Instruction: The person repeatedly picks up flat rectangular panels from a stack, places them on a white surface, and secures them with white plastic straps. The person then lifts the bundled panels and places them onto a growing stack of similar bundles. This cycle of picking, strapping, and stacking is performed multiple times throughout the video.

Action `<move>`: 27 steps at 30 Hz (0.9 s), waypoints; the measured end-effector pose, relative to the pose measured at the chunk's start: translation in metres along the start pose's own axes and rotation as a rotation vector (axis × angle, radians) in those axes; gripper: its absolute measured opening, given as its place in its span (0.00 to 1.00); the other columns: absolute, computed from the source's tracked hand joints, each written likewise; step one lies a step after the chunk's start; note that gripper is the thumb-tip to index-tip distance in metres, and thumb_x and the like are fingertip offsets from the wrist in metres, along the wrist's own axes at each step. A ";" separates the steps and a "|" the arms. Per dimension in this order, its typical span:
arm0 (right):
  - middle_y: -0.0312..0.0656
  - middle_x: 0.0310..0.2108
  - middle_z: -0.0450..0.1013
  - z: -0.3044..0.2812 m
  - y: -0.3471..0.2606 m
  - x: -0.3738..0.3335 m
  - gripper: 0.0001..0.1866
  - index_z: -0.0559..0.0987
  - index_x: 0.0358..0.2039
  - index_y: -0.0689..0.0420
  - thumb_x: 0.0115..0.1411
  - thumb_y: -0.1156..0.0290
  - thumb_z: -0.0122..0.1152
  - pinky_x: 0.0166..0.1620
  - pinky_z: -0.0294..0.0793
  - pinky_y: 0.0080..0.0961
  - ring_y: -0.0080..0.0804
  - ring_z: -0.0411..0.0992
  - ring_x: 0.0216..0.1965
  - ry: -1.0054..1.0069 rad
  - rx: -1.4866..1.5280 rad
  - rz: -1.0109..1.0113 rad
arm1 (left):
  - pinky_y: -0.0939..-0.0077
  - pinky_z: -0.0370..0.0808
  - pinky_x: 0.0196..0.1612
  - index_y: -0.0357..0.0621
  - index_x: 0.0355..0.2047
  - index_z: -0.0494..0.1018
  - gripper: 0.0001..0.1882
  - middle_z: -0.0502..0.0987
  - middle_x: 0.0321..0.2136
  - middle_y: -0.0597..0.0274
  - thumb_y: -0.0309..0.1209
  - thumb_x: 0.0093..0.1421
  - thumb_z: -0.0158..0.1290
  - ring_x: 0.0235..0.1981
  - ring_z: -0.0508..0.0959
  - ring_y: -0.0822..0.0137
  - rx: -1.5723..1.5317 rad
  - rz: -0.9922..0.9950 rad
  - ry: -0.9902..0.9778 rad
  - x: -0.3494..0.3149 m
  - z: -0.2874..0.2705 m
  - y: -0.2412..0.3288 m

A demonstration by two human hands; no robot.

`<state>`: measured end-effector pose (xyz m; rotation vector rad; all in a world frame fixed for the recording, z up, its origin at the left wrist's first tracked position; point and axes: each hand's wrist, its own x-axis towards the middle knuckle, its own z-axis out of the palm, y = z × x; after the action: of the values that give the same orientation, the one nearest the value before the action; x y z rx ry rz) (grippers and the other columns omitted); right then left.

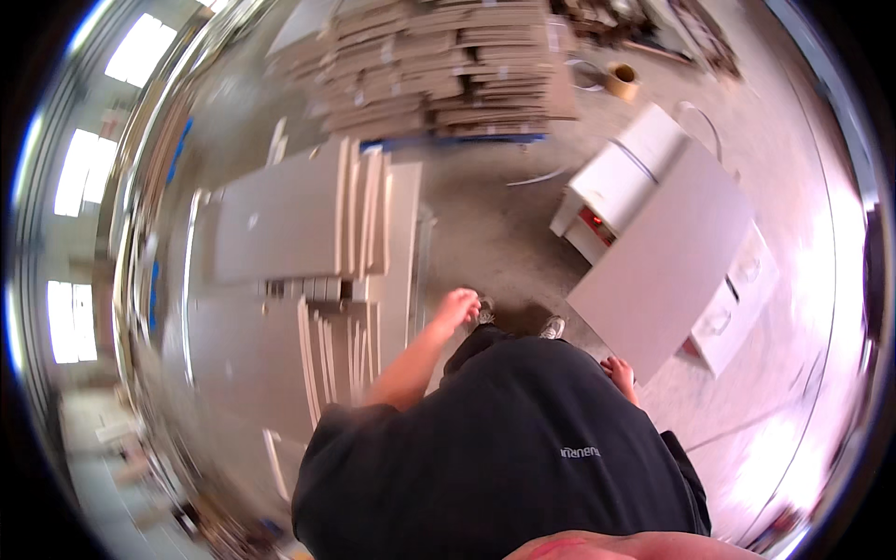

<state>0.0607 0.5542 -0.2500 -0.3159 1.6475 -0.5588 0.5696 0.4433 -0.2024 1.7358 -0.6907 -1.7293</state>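
My left hand (457,307) is held out in front of my body above the floor, its fingers loosely curled and slightly blurred. Nothing shows in it. To its left are stacks of grey panels with pale edges; the upper stack (280,219) and lower stack (238,359) stand side by side. Down at my right side, my right hand (619,371) has its fingers curled at the near edge of a large grey panel (667,252). I cannot tell whether it grips or only overlaps that edge. The panel lies slanted over white cabinet-like units (630,173).
A tall pile of flat brown cardboard (434,70) stands ahead on a blue pallet (467,142). Beyond it on the right lies a cardboard tube roll (622,81). A loose pale strip (537,178) rests on the concrete floor (499,219). Windows line the left wall.
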 end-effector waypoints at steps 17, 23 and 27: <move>0.39 0.40 0.82 0.183 -0.171 0.012 0.18 0.80 0.51 0.61 0.69 0.61 0.58 0.35 0.77 0.24 0.26 0.80 0.36 -0.151 -0.515 -0.205 | 0.67 0.77 0.35 0.43 0.37 0.72 0.14 0.84 0.34 0.60 0.41 0.68 0.49 0.30 0.81 0.67 -0.943 0.072 0.633 -0.057 -0.259 0.074; 0.39 0.42 0.82 0.240 -0.181 -0.009 0.18 0.79 0.52 0.60 0.69 0.61 0.59 0.39 0.78 0.24 0.26 0.81 0.39 -0.268 -0.628 -0.233 | 0.71 0.78 0.36 0.42 0.37 0.71 0.18 0.76 0.26 0.66 0.45 0.76 0.47 0.26 0.77 0.70 -1.317 0.313 0.502 -0.028 -0.257 0.070; 0.40 0.44 0.82 0.294 -0.214 -0.028 0.19 0.78 0.54 0.60 0.70 0.60 0.60 0.40 0.78 0.25 0.26 0.81 0.39 -0.360 -0.696 -0.279 | 0.71 0.78 0.33 0.43 0.36 0.71 0.18 0.71 0.22 0.69 0.46 0.75 0.48 0.21 0.75 0.70 -1.201 0.251 0.568 -0.029 -0.251 0.072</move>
<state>0.3295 0.3365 -0.1358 -1.1036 1.4038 -0.0957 0.8225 0.4255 -0.1344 1.0681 0.3516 -0.9787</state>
